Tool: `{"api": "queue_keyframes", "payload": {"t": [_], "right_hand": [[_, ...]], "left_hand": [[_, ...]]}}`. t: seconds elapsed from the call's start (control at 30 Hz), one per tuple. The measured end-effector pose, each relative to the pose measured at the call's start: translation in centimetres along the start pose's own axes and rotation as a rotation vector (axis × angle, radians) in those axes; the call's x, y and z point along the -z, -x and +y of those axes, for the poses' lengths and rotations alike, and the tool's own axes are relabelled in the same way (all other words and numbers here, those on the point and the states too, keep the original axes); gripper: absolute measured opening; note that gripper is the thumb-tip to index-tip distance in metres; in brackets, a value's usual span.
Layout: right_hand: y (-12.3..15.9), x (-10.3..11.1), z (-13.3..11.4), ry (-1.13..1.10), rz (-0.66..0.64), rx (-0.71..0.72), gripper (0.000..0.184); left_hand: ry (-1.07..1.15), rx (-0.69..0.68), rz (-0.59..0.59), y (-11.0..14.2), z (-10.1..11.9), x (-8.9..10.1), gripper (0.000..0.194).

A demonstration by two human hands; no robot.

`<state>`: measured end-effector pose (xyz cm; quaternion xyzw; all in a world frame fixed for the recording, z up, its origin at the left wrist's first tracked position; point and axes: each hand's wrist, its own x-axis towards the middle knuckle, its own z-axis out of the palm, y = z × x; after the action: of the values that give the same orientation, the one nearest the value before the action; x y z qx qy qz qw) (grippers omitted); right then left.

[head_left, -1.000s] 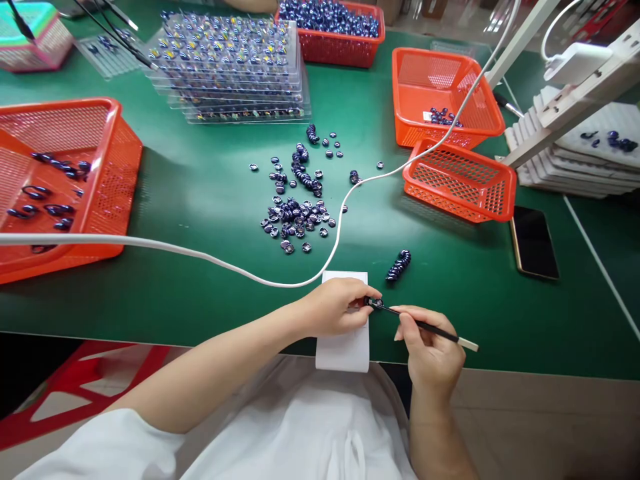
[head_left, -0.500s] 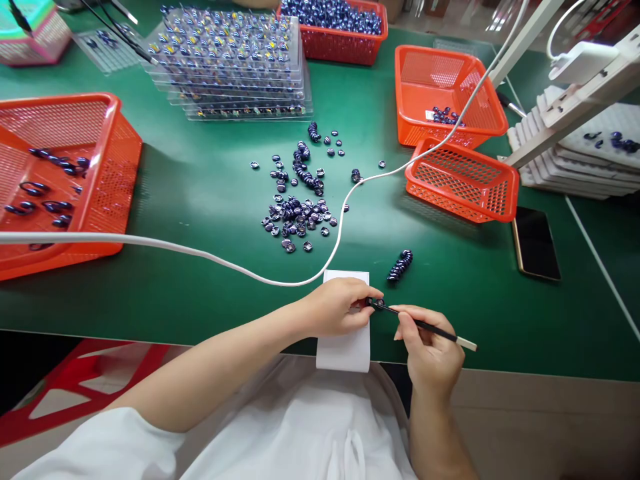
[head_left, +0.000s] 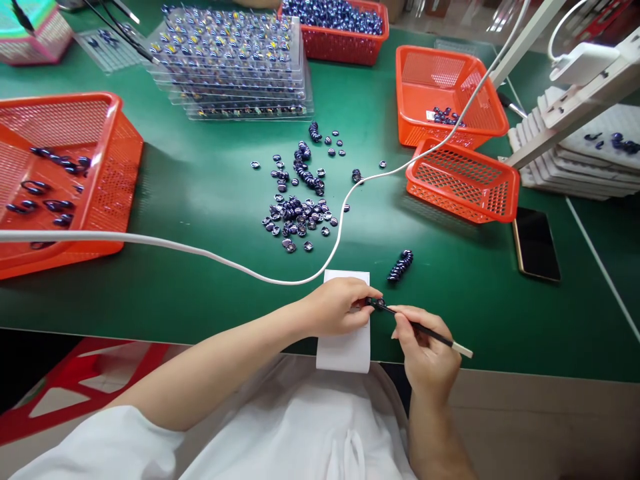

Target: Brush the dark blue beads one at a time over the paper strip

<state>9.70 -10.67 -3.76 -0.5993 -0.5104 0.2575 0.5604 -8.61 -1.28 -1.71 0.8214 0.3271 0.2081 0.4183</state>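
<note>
Here's the scene around your white paper [head_left: 343,353]: the green table [head_left: 200,173] stretches out on every side of it but your own. Well off to its left sits the large orange basket [head_left: 114,180], with dark curved pieces inside. Far beyond the paper, toward the left, you've got the stack of clear trays [head_left: 295,75], loaded with shiny pieces, and straight beyond it the red basket [head_left: 340,48], filled high. Off beyond and to its right come two more: the wide orange basket [head_left: 430,68], then the shallow orange basket [head_left: 465,165] in front. A scatter of dark pieces [head_left: 300,217] spreads beyond the paper.

Now your hands! The right hand [head_left: 433,353] works just right of the paper, the left hand [head_left: 340,305] lies over it. The phone [head_left: 537,245] rests well to the paper's right. Your right fingers are clamped on the slim black tool [head_left: 433,332], its tip angled in toward the paper's right edge. Near that edge, a little beyond, lies a tight row of dark rings [head_left: 401,267]. And the smallest, the little dark piece [head_left: 380,303] beside that same edge: your left thumb and forefinger pinch it, the tool's tip right there, exact contact too small to tell.
</note>
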Motion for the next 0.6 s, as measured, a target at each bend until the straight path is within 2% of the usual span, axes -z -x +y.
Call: {"api": "queue_keyframes", "payload": {"t": [0.13, 0.2, 0.37, 0.6], "right_hand": [[0.28, 0.15, 0.58, -0.006, -0.052, 0.116, 0.014], [0.37, 0.21, 0.6, -0.012, -0.035, 0.131, 0.017], [0.34, 0.24, 0.19, -0.063, -0.01, 0.09, 0.015], [0.26, -0.02, 0.26, 0.033, -0.018, 0.062, 0.011]], "left_hand": [[0.009, 0.015, 0.013, -0.01, -0.02, -0.1, 0.031], [0.012, 0.018, 0.024, 0.0, -0.04, -0.19, 0.032], [0.019, -0.008, 0.049, 0.06, -0.14, -0.37, 0.034], [-0.005, -0.028, 0.067, 0.11, -0.2, -0.63, 0.034]]}}
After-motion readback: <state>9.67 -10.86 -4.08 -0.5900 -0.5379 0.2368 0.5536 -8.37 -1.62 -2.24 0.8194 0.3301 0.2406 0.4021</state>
